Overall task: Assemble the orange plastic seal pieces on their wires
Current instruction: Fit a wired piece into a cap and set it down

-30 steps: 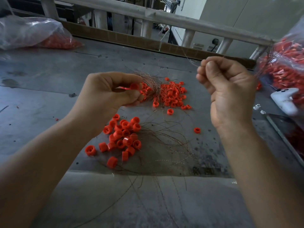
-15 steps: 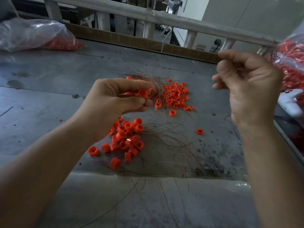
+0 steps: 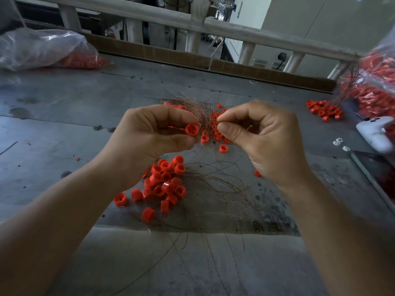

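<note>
My left hand (image 3: 149, 142) pinches one orange seal piece (image 3: 191, 129) between thumb and fingers, its open cup facing me. Just to its right, my right hand (image 3: 265, 142) pinches a thin wire (image 3: 210, 133) between thumb and forefinger, the tip close to the held piece. Below the hands lies a pile of loose orange seal pieces (image 3: 164, 184) beside a tangle of copper-coloured wires (image 3: 218, 184). A second pile of orange pieces (image 3: 215, 133) with a wire bundle (image 3: 192, 105) sits behind my fingers, partly hidden.
The grey worktable (image 3: 64, 107) has a cardboard strip and white railing (image 3: 235, 33) along the far edge. A plastic bag of orange parts (image 3: 49, 50) lies far left, another bag (image 3: 376, 86) far right with loose pieces (image 3: 324, 111) beside it. A white controller (image 3: 374, 133) lies right.
My right hand has come down and left from its raised position to meet the left hand, bringing the wire end up to the held orange piece. The left hand stayed nearly in place.
</note>
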The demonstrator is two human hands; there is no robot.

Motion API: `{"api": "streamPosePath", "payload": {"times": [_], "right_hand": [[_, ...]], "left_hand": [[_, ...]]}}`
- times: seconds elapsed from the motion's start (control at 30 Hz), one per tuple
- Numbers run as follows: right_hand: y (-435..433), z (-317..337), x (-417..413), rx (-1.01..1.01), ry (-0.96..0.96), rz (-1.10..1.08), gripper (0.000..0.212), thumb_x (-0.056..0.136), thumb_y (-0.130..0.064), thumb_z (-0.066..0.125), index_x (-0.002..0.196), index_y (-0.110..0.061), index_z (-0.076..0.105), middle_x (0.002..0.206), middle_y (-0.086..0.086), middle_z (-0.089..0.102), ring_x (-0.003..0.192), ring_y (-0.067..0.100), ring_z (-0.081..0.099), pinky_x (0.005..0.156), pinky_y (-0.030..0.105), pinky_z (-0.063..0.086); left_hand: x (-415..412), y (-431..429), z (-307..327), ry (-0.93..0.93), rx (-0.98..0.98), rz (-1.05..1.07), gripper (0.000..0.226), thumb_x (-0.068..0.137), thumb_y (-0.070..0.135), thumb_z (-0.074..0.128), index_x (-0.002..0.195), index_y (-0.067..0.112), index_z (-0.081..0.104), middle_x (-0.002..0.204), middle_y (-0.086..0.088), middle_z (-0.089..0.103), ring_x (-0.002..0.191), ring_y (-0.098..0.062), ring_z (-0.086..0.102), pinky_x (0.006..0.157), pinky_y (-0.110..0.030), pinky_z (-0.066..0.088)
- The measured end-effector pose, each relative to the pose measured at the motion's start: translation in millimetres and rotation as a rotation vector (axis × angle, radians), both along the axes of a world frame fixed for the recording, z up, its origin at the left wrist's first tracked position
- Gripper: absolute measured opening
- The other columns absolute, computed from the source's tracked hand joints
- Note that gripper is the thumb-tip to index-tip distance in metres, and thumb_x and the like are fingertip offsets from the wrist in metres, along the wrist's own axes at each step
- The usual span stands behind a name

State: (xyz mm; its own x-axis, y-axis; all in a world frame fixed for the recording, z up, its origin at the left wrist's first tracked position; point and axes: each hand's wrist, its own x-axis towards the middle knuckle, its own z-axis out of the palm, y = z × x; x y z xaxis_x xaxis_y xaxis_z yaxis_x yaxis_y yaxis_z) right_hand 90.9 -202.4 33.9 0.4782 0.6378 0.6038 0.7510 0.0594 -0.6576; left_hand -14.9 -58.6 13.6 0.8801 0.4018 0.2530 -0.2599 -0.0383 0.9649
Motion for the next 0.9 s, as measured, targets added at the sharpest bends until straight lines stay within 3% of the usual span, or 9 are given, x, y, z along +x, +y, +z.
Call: {"api": "streamPosePath", "payload": {"times": [0.13,0.33,0.6,0.73,0.9], "right_hand": [[0.3,-1.4,0.2,-0.025,-0.006,-0.009,0.021,0.078,-0.008,0.069,0.078,-0.028,0.062,0.075,-0.006,0.063,0.066,0.006,0.058,0.060,0.013,0.045],[0.2,-2.4,-1.6,-0.040,-0.004,-0.021,0.018,0.077,-0.008,0.068,0.075,-0.025,0.063,0.074,-0.006,0.062,0.066,0.004,0.057,0.060,0.011,0.043],[2.1,-4.3,-7.8,-0.045,0.083,-0.023,0.011,0.076,-0.012,0.065,0.071,-0.021,0.064,0.068,-0.004,0.062,0.060,0.012,0.059,0.057,0.022,0.049],[5.9,-6.9,-13.1,-0.060,0.061,-0.012,0.013,0.076,-0.008,0.065,0.069,-0.019,0.064,0.065,-0.006,0.061,0.057,0.007,0.055,0.054,0.015,0.043],[6.6,-8.8,-14.7,-0.093,0.060,-0.007,0.013,0.076,-0.005,0.067,0.070,-0.016,0.065,0.068,-0.001,0.063,0.059,0.011,0.055,0.054,0.018,0.045]], "left_hand": [[-0.1,-0.1,-0.9,-0.011,-0.037,-0.048,0.025,0.055,0.010,0.066,0.077,0.019,0.073,0.078,-0.005,0.073,0.075,-0.014,0.070,0.066,-0.017,0.053],[-0.3,-1.1,-0.7,0.004,0.028,-0.025,0.034,0.038,0.028,0.074,0.072,0.027,0.075,0.075,0.002,0.072,0.070,-0.012,0.069,0.065,-0.017,0.054],[0.7,-1.5,-3.7,0.030,0.115,0.057,0.032,0.035,0.033,0.074,0.067,0.030,0.070,0.077,0.003,0.070,0.074,-0.018,0.069,0.067,-0.020,0.056],[1.1,-5.2,-4.1,0.016,0.197,0.094,0.027,0.040,0.033,0.072,0.066,0.027,0.068,0.077,0.002,0.072,0.070,-0.011,0.068,0.066,-0.019,0.055],[1.6,-6.8,-4.5,-0.012,0.225,0.114,0.031,0.042,0.036,0.073,0.069,0.022,0.065,0.078,-0.001,0.071,0.069,-0.013,0.068,0.066,-0.022,0.056]]}}
